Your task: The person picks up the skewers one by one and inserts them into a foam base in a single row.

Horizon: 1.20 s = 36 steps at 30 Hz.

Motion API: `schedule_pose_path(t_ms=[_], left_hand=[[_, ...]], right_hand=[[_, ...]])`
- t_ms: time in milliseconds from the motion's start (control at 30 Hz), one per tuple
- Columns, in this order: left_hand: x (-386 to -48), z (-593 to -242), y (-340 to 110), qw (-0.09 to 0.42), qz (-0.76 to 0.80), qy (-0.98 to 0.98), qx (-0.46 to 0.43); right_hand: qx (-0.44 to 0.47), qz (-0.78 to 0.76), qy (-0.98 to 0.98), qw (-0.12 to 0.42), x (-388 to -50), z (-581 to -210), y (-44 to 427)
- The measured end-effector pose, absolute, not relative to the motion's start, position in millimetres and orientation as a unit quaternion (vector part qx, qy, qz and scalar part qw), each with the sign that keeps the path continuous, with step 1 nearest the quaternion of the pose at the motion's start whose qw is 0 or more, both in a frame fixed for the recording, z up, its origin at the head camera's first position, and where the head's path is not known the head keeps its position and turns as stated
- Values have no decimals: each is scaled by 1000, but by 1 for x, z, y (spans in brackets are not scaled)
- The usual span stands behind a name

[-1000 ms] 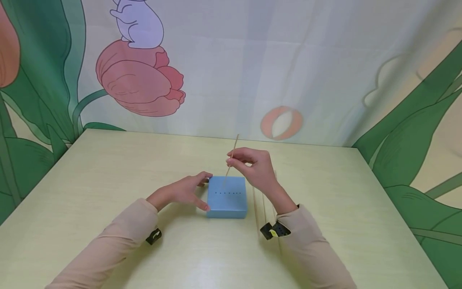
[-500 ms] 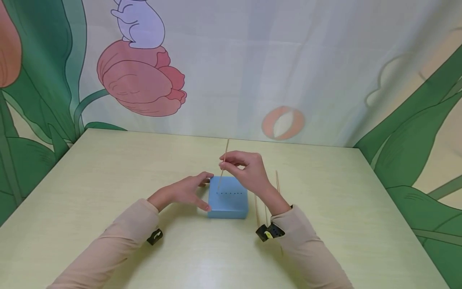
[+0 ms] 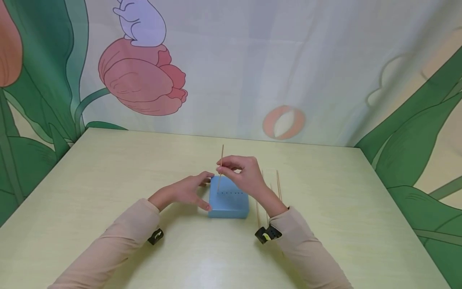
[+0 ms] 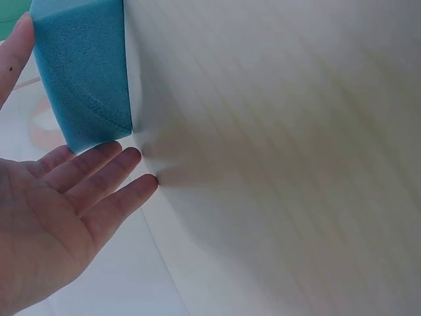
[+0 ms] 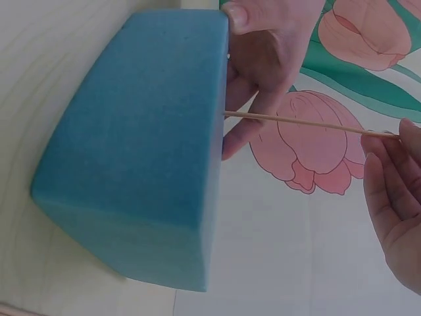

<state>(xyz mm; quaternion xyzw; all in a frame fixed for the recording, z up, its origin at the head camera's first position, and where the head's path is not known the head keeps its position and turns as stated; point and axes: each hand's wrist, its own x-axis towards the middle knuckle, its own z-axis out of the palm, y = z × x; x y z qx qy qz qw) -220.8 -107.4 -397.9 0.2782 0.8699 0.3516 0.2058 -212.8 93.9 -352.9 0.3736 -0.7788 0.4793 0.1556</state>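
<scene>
A blue block point(image 3: 229, 204) with a row of small dark holes across its top sits on the table. My left hand point(image 3: 185, 190) holds it at the left side, thumb by the front corner and fingers by the back one; in the left wrist view, nearly straight fingertips touch the block point(image 4: 85, 72). Between thumb and fingers, my right hand point(image 3: 246, 173) pinches a thin wooden stick point(image 3: 222, 150), nearly upright over the block. Its lower end meets the top at the leftmost hole; whether it is inside cannot be told. The right wrist view shows the stick point(image 5: 302, 122) reaching the block's face.
Several thin sticks point(image 3: 258, 212) lie on the table right of the block, partly under my right forearm. Behind the table point(image 3: 144, 156) hangs a curtain point(image 3: 223, 80) printed with flowers and leaves.
My right hand has moved left and slightly down with the stick, which has become more upright and has come to the leftmost hole. My left hand has stayed at the block.
</scene>
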Motion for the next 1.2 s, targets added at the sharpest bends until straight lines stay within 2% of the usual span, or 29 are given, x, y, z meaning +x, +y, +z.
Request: schedule_pose_path(t_ms=[200, 633, 967, 1200], left_hand=[[-220, -401, -107, 202, 350, 872, 278], [-221, -397, -105, 210, 343, 875, 268], [-222, -393, -103, 220, 347, 874, 260], [-222, -391, -103, 225, 354, 872, 254]], right_hand=[[375, 470, -783, 160, -213, -362, 93], [358, 470, -793, 148, -211, -353, 112], [291, 457, -836, 92, -216, -355, 148], [233, 447, -864, 15, -223, -361, 176]])
